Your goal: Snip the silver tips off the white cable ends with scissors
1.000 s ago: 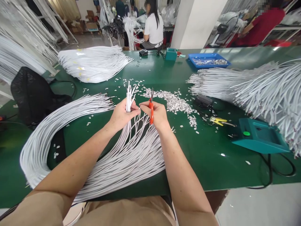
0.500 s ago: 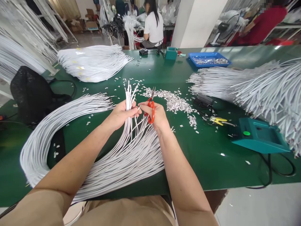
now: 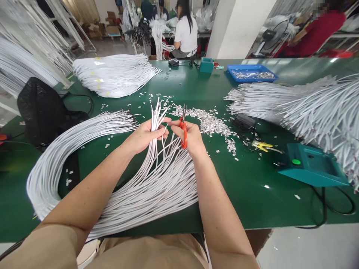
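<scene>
My left hand (image 3: 147, 135) is closed around a bunch of white cables (image 3: 156, 119), whose ends stick up above the fingers. Close beside it, my right hand (image 3: 192, 135) holds red-handled scissors (image 3: 183, 130), blades pointing up and away from me. The fingertips of both hands are near one cable end between them; which fingers touch it is hard to tell. A large bundle of white cables (image 3: 151, 198) runs under my forearms and curves round at the left. Small silvery-white pieces (image 3: 210, 121) are strewn beyond my right hand.
On the green table (image 3: 238, 201) are a second cable bundle (image 3: 112, 76) at back left, a black bag (image 3: 39, 112), a blue tray (image 3: 249, 73), more cables (image 3: 258, 99) at right, yellow-handled pliers (image 3: 262, 145) and a teal device (image 3: 314, 164). A person in white (image 3: 187, 35) sits beyond.
My right hand has turned slightly, so the scissors show narrower handles. The fingers of my left hand reach further toward the right hand. The whole view has shifted a little.
</scene>
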`<state>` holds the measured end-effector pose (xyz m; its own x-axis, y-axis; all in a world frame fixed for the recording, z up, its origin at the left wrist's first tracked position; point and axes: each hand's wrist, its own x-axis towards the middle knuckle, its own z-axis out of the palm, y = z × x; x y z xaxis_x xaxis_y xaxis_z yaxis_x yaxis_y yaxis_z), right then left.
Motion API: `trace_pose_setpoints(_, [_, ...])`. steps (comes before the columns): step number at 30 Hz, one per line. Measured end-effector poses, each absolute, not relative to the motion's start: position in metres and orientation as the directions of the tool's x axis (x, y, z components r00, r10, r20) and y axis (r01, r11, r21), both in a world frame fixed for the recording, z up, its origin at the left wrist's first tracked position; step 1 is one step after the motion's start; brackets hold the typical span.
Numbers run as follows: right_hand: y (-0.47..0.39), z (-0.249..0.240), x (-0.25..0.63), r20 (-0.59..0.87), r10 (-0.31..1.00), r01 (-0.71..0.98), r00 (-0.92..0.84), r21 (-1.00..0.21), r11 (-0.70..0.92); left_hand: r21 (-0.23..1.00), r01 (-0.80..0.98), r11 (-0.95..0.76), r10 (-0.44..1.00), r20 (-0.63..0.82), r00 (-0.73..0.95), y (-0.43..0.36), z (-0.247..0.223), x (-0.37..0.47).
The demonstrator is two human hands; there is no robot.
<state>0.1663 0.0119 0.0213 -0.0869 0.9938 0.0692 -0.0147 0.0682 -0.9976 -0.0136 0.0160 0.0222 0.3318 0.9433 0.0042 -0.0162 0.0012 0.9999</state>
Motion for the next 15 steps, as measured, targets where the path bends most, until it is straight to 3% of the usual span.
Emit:
trace_pose_setpoints(10, [0.0114,0.0255,0.1642,0.036,0.998,-0.041,-0.05,-0.999,0.034,0.997,0.068,-0.044,0.971,0.027,0.236,0.0166,0.0251,-0.0121])
trace_pose_setpoints(15, [0.0131,0.0194,0.165,0.064,0.996,0.047,-0.066,-0.997,0.068,0.998,0.065,-0.023,0.983,0.011,0.185,0.0166,0.0261,-0.0118])
